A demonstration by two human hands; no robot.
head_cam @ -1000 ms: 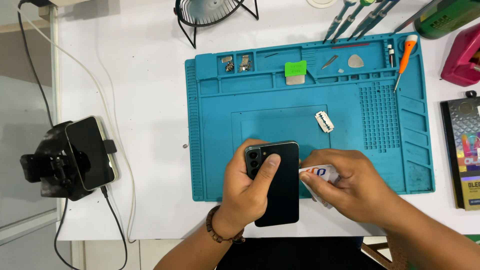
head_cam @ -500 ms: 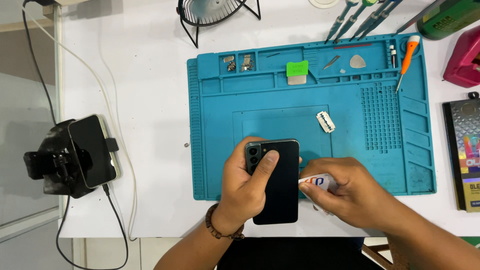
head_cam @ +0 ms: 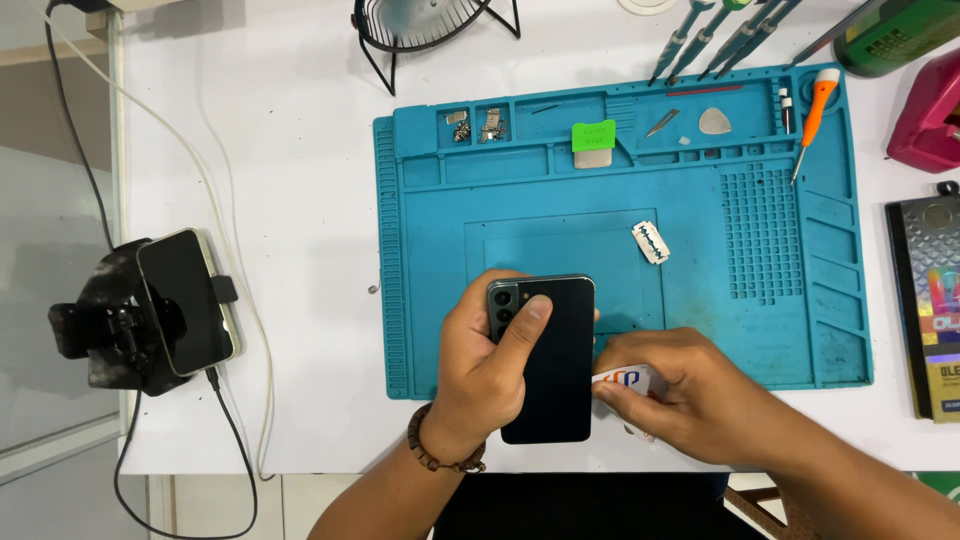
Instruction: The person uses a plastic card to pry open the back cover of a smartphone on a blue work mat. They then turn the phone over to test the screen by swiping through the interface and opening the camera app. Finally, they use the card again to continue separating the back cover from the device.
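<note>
Black smartphone [head_cam: 548, 365]: back side up, at near edge of blue work mat [head_cam: 620, 230], grasped by left hand [head_cam: 487, 370], thumb beside camera cluster. Right hand [head_cam: 680, 395]: clenched on a small white card [head_cam: 622, 380] touching the phone's right edge. Razor blade [head_cam: 651, 242]: loose on mat, farther right. Tabletop [head_cam: 290, 180]: white.
</note>
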